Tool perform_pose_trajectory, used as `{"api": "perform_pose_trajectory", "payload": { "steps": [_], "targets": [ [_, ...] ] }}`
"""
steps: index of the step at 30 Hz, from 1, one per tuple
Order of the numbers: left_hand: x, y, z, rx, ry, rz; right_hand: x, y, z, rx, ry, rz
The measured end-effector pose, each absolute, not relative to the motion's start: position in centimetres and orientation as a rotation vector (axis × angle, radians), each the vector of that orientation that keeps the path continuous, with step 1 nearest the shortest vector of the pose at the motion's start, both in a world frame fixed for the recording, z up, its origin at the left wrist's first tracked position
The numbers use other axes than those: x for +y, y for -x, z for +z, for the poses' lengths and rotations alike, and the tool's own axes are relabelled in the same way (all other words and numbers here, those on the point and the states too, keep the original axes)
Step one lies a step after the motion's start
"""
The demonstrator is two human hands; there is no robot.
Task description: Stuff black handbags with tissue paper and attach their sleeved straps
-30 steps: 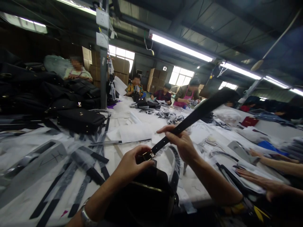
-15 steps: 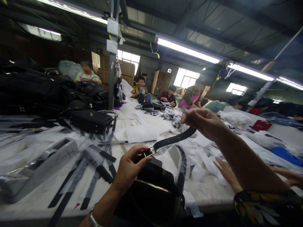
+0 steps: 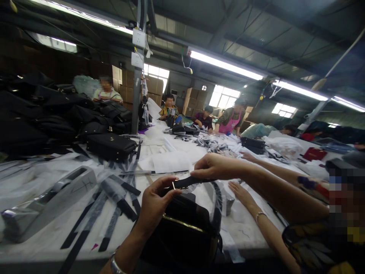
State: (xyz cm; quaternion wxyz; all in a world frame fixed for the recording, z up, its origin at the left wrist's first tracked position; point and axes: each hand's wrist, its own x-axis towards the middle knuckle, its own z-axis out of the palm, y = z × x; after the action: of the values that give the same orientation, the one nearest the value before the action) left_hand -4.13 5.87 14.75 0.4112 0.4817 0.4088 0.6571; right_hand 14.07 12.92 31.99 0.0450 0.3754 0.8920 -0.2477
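A black bag (image 3: 182, 239) with a gold zipper stands at the table's front edge, below both hands. My left hand (image 3: 158, 199) is closed in a pinch on the gold buckle (image 3: 174, 185) of a black strap (image 3: 184, 183). Just right of it, my right hand (image 3: 213, 167) grips the same strap, fingers curled over it; its free end is hidden by the hand. A handle wrapped in clear film (image 3: 217, 205) arches up from the bag's right side.
Film-wrapped straps (image 3: 91, 217) and a grey tape dispenser (image 3: 54, 201) lie to the left. Black bags (image 3: 111, 146) are heaped behind them. A co-worker's hand (image 3: 239, 194) rests on the table to the right. Several people sit or stand across the table.
My right hand has come down and left, bringing the strap's raised length close to the buckle. My left hand stays put. A co-worker's arms reach further in from the right.
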Motion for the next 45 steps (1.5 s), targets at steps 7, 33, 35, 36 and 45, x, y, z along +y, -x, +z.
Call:
{"api": "perform_pose_trajectory", "payload": {
  "steps": [7,33,35,36,45],
  "targets": [
    [5.3,4.6,15.1,1.148,-1.312,1.659,14.0,-13.4,31.9,2.612,-1.186,-1.054],
    [2.6,15.2,9.1,1.549,-1.052,1.62,11.8,-11.0,29.8,2.907,-0.941,0.128],
    [1.4,17.5,6.8,1.679,-0.96,1.586,12.6,-11.2,29.6,2.877,-0.972,0.089],
    [0.8,18.2,6.0,1.719,-0.915,1.569,13.0,-11.2,29.4,2.865,-0.972,0.06],
    [1.5,14.5,11.7,1.186,-0.769,1.932,11.3,-6.6,30.0,2.945,-0.619,-0.555]
  ]
}}
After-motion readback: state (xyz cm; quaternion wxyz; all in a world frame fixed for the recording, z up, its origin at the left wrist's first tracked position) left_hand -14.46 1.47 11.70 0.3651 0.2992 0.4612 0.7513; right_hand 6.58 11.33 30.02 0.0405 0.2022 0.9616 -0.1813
